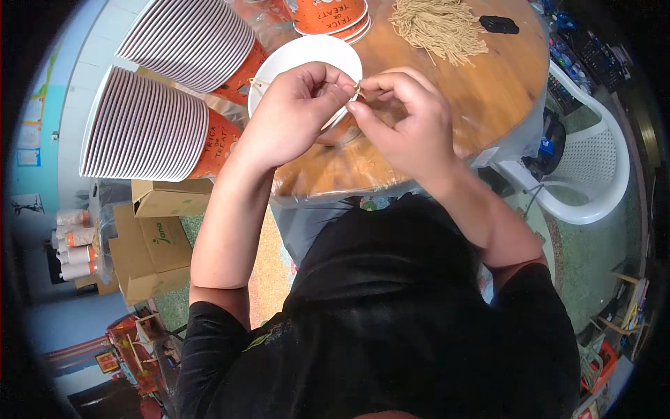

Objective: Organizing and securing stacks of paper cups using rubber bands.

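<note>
A paper bucket (286, 59) with a white inside and an orange outside sits at the table's near left, its mouth facing up toward me. At its right rim, a thin tan cord (359, 89) shows between my fingertips. My left hand (300, 108) reaches across the bucket's mouth, thumb and fingers pinched at the cord and rim. From the right, my right hand (412, 115) pinches the same piece of cord between thumb and fingers. Another bit of tan cord (258, 83) shows at the bucket's left rim. My hands hide part of the bucket.
Two long nested stacks of orange buckets (143, 129) lie at the left. More orange buckets (328, 15) stand at the back. A bundle of tan cords (440, 31) and a black object (499, 25) lie on the wooden table (502, 84). A white plastic chair (593, 160) stands right, cardboard boxes (153, 244) left.
</note>
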The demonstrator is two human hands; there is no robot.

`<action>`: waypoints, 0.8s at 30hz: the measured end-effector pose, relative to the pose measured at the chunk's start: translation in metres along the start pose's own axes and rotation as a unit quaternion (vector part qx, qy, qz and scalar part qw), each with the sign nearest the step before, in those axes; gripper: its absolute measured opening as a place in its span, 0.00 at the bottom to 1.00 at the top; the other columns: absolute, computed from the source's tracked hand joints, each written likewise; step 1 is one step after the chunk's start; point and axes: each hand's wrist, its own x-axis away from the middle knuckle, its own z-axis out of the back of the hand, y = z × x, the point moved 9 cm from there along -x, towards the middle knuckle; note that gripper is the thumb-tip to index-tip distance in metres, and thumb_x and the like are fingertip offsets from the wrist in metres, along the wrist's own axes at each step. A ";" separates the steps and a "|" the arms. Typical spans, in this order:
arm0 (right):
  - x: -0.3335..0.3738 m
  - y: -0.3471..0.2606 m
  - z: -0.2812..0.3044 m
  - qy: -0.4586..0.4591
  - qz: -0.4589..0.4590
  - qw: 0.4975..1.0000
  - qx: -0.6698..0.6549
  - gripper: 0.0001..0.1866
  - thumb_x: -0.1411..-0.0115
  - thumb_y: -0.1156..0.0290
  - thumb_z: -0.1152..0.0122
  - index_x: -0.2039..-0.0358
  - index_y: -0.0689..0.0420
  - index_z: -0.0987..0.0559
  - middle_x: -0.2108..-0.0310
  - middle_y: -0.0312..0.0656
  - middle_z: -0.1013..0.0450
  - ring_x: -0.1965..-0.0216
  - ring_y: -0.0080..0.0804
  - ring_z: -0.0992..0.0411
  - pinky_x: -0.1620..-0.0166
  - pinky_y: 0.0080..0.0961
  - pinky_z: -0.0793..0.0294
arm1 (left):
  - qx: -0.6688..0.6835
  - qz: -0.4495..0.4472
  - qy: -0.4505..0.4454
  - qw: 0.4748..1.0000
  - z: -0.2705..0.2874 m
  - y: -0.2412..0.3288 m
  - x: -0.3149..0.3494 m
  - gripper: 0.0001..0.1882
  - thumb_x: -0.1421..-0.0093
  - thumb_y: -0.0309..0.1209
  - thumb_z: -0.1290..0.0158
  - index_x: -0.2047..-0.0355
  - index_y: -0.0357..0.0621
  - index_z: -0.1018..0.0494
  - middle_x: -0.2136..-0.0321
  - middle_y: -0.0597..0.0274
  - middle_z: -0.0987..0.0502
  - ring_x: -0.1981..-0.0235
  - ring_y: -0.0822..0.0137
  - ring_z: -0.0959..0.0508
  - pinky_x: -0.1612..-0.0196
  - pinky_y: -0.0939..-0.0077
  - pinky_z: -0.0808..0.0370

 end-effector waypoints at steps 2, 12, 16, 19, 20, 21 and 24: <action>0.005 0.015 -0.004 -0.002 -0.085 0.996 -0.038 0.10 0.40 0.76 0.22 0.58 0.60 0.12 0.63 0.44 0.17 0.67 0.37 0.17 0.63 0.31 0.17 | 0.001 -0.005 0.001 1.000 0.000 0.002 -0.001 0.13 0.20 0.34 0.42 0.51 0.34 0.20 0.62 0.67 0.17 0.66 0.81 0.19 0.67 0.82 0.16; 0.008 0.030 -0.010 -0.024 -0.143 0.989 -0.036 0.05 0.35 0.75 0.26 0.61 0.62 0.14 0.65 0.47 0.18 0.65 0.43 0.18 0.61 0.37 0.19 | 0.017 -0.014 0.022 1.000 0.001 0.005 -0.001 0.10 0.22 0.29 0.40 0.49 0.34 0.22 0.67 0.72 0.20 0.67 0.83 0.22 0.65 0.85 0.21; 0.027 0.045 -0.021 -0.072 -0.222 0.963 -0.136 0.05 0.33 0.77 0.30 0.61 0.62 0.19 0.64 0.43 0.22 0.64 0.36 0.22 0.59 0.33 0.22 | 0.054 -0.046 0.064 0.995 0.011 0.006 -0.003 0.12 0.25 0.27 0.38 0.46 0.35 0.24 0.72 0.77 0.26 0.70 0.84 0.27 0.66 0.85 0.28; 0.033 0.046 -0.021 -0.113 -0.214 0.949 -0.201 0.04 0.31 0.78 0.34 0.61 0.62 0.21 0.61 0.38 0.27 0.63 0.29 0.27 0.58 0.28 0.27 | -0.065 -0.081 0.103 0.989 0.016 0.007 -0.003 0.14 0.26 0.24 0.37 0.44 0.36 0.27 0.71 0.79 0.33 0.71 0.85 0.34 0.67 0.85 0.34; 0.033 0.042 -0.023 -0.129 -0.188 0.947 -0.226 0.03 0.30 0.78 0.36 0.61 0.62 0.23 0.60 0.37 0.30 0.62 0.25 0.30 0.57 0.25 0.29 | -0.066 -0.081 0.105 0.989 0.016 0.006 -0.002 0.14 0.26 0.24 0.37 0.44 0.36 0.27 0.71 0.79 0.33 0.71 0.85 0.34 0.67 0.85 0.34; 0.035 0.045 -0.023 -0.129 -0.188 0.947 -0.226 0.03 0.30 0.78 0.36 0.61 0.62 0.23 0.60 0.37 0.30 0.62 0.25 0.30 0.57 0.25 0.29 | -0.120 -0.088 0.114 0.982 0.012 0.011 -0.001 0.15 0.27 0.23 0.36 0.44 0.36 0.27 0.71 0.78 0.33 0.71 0.84 0.34 0.67 0.85 0.34; 0.036 0.041 -0.020 -0.101 -0.129 0.944 -0.285 0.02 0.29 0.79 0.40 0.61 0.62 0.24 0.58 0.36 0.33 0.62 0.23 0.33 0.58 0.23 0.33 | -0.194 -0.096 0.129 0.968 0.006 0.021 0.003 0.18 0.29 0.23 0.34 0.43 0.35 0.27 0.73 0.77 0.35 0.71 0.82 0.35 0.67 0.83 0.34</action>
